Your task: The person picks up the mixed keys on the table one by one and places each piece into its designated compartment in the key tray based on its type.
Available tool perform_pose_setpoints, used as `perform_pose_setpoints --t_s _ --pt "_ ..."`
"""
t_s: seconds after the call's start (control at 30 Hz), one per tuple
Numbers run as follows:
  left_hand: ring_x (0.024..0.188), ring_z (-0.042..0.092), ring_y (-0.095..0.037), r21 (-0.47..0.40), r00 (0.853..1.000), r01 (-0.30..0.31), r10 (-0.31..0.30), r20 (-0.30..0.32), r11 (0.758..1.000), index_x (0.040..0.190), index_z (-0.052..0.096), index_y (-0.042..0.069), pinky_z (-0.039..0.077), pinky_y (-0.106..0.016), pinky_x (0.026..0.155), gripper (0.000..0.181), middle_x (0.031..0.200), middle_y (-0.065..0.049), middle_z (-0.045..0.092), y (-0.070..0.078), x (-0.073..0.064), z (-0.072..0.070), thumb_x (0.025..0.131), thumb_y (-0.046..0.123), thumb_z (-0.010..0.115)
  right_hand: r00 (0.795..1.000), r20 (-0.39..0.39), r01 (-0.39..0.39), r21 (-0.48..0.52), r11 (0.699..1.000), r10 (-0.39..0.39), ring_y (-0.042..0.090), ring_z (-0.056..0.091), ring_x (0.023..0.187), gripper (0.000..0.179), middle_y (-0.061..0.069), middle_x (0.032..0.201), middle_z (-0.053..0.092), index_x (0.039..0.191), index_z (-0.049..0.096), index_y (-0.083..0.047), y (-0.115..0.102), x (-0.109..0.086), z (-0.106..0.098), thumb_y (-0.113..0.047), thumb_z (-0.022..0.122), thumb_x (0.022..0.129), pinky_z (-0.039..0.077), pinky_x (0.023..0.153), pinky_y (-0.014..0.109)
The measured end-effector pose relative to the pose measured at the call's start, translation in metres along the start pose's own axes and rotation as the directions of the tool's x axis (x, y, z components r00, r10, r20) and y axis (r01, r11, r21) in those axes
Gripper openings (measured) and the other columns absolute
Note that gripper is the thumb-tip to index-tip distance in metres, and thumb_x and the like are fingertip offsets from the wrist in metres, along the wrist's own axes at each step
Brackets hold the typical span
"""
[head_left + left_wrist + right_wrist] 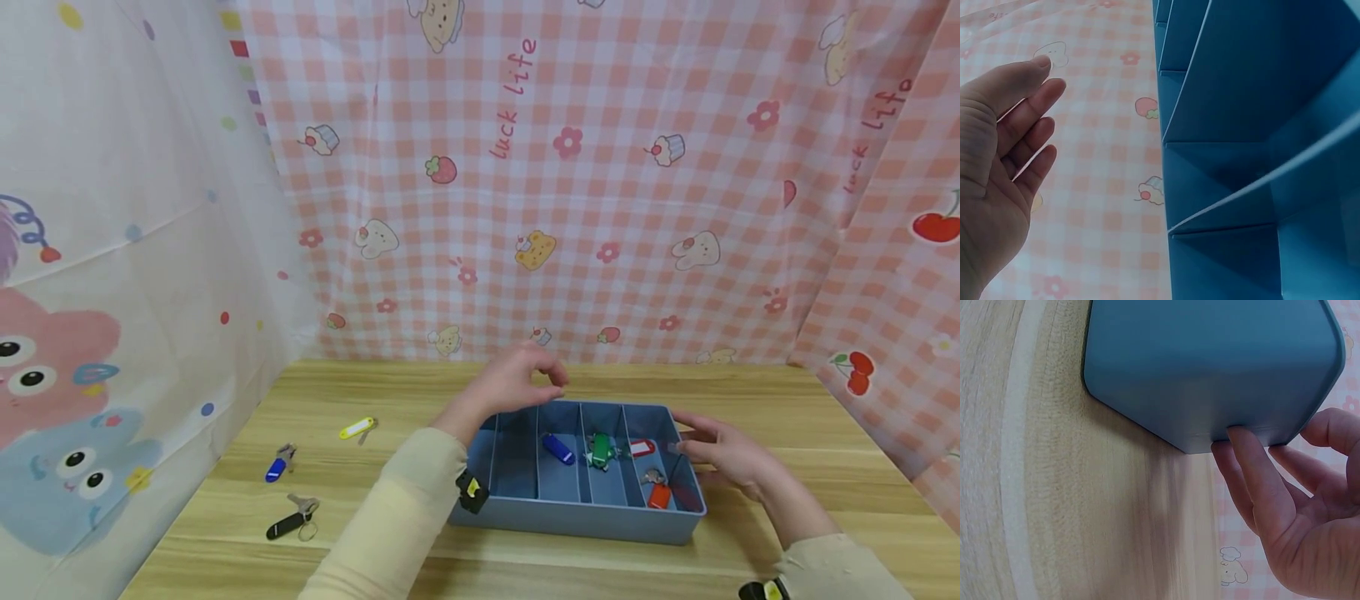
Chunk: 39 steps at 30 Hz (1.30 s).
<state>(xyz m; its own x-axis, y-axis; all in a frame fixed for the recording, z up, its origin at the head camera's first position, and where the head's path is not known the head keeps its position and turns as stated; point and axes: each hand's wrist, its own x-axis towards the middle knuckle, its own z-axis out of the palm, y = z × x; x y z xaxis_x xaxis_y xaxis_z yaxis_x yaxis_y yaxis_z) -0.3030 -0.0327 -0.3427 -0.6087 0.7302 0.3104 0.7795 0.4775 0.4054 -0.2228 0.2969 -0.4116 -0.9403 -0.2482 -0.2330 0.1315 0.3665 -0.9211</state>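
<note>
A blue-grey divided box (577, 521) stands on the table. Above its back edge hovers my left hand (517, 379), fingers loosely bent and nothing held; the left wrist view shows that hand (997, 162) apart from the box wall (1222, 106). My right hand (723, 454) grips the box's right end, thumb over the rim and fingers against the outer wall (1210, 381). Inside the box, a blue key tag (558, 448) lies in the middle compartment and a green one (601, 450) beside it. The right compartment holds a red-framed tag (642, 448) and an orange-red tag (660, 497) with keys.
Left of the box, three tagged keys lie on the wooden table (405, 392): a yellow tag (357, 428), a blue tag (276, 470) and a black tag (285, 525) with a ring. A checkered curtain (562, 200) hangs behind, and a patterned sheet (150, 250) at left.
</note>
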Motion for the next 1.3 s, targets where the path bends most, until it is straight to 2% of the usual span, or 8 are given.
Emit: perform_pose_setpoints --t_s 0.27,0.4,0.57,0.73,0.9,1.0,1.23,1.3 --pt "0.1 0.054 -0.013 -0.022 0.996 -0.08 0.079 -0.046 0.997 0.104 0.075 0.013 0.044 -0.026 0.092 0.019 0.103 0.004 0.071 -0.004 -0.009 -0.002 0.088 0.02 0.078 1.0 -0.006 -0.008 -0.002 1.0 0.008 0.042 0.056 0.116 0.065 0.043 0.144 0.028 0.153 0.016 0.007 0.0 0.0 0.0 -0.011 0.052 0.102 0.052 0.088 0.053" --pt "0.106 0.055 -0.014 -0.026 0.992 -0.116 0.114 -0.049 0.993 0.109 0.073 0.011 0.043 -0.028 0.095 0.026 0.108 0.002 0.07 -0.006 -0.015 -0.002 0.086 0.021 0.08 1.0 -0.005 -0.006 -0.002 1.0 0.006 0.041 0.056 0.116 0.065 0.043 0.144 0.029 0.153 0.017 0.008 0.0 0.0 0.0 -0.01 0.052 0.102 0.052 0.088 0.053" --pt "0.115 0.056 -0.017 -0.027 0.994 -0.105 0.104 -0.023 0.994 0.119 0.07 0.01 0.039 -0.034 0.105 0.036 0.118 0.0 0.069 -0.007 -0.028 -0.006 0.087 0.024 0.079 1.0 0.0 -0.002 0.003 1.0 0.002 0.041 0.055 0.117 0.065 0.043 0.144 0.029 0.153 0.016 0.008 0.0 0.0 0.0 -0.01 0.052 0.102 0.052 0.088 0.053" --pt "0.118 0.054 -0.017 -0.055 0.996 -0.093 0.092 -0.018 0.994 0.125 0.067 0.01 0.037 -0.037 0.106 0.043 0.125 -0.002 0.066 -0.009 -0.041 -0.009 0.086 0.024 0.079 1.0 0.005 -0.001 0.01 1.0 0.001 0.04 0.055 0.117 0.065 0.043 0.144 0.028 0.153 0.015 0.008 0.0 0.0 0.0 -0.01 0.051 0.102 0.052 0.088 0.053" --pt "0.127 0.051 -0.02 -0.085 0.996 -0.088 0.087 -0.017 0.992 0.128 0.065 0.009 0.021 -0.042 0.117 0.046 0.129 -0.002 0.064 -0.013 -0.053 -0.01 0.086 0.024 0.079 1.0 0.004 -0.003 0.011 1.0 0.003 0.041 0.055 0.116 0.065 0.043 0.144 0.027 0.153 0.015 0.008 0.0 0.001 0.0 -0.009 0.051 0.102 0.052 0.088 0.053" --pt "0.129 0.051 -0.021 -0.083 0.995 -0.095 0.094 -0.021 0.992 0.128 0.065 0.009 0.014 -0.043 0.119 0.048 0.129 -0.002 0.064 -0.014 -0.058 -0.011 0.086 0.025 0.08 1.0 0.002 -0.009 0.012 1.0 0.009 0.042 0.055 0.116 0.065 0.043 0.144 0.028 0.153 0.015 0.008 0.0 0.001 -0.001 -0.01 0.051 0.102 0.052 0.088 0.053" --pt "0.125 0.053 -0.016 -0.065 0.986 -0.163 0.161 -0.038 0.984 0.128 0.065 0.008 0.015 -0.042 0.119 0.049 0.128 -0.002 0.064 -0.016 -0.07 -0.012 0.084 0.024 0.081 1.0 0.001 -0.013 0.007 1.0 0.013 0.042 0.055 0.116 0.065 0.043 0.144 0.029 0.153 0.016 0.008 0.0 0.002 -0.001 -0.01 0.051 0.102 0.052 0.088 0.053" --pt "0.124 0.054 -0.017 -0.067 0.981 -0.193 0.189 -0.052 0.979 0.128 0.065 0.006 0.02 -0.043 0.117 0.05 0.128 -0.003 0.064 -0.017 -0.073 -0.012 0.083 0.023 0.082 1.0 0.001 -0.014 0.004 1.0 0.013 0.043 0.055 0.116 0.065 0.043 0.144 0.029 0.153 0.016 0.007 0.0 0.002 -0.001 -0.01 0.052 0.102 0.052 0.088 0.054"
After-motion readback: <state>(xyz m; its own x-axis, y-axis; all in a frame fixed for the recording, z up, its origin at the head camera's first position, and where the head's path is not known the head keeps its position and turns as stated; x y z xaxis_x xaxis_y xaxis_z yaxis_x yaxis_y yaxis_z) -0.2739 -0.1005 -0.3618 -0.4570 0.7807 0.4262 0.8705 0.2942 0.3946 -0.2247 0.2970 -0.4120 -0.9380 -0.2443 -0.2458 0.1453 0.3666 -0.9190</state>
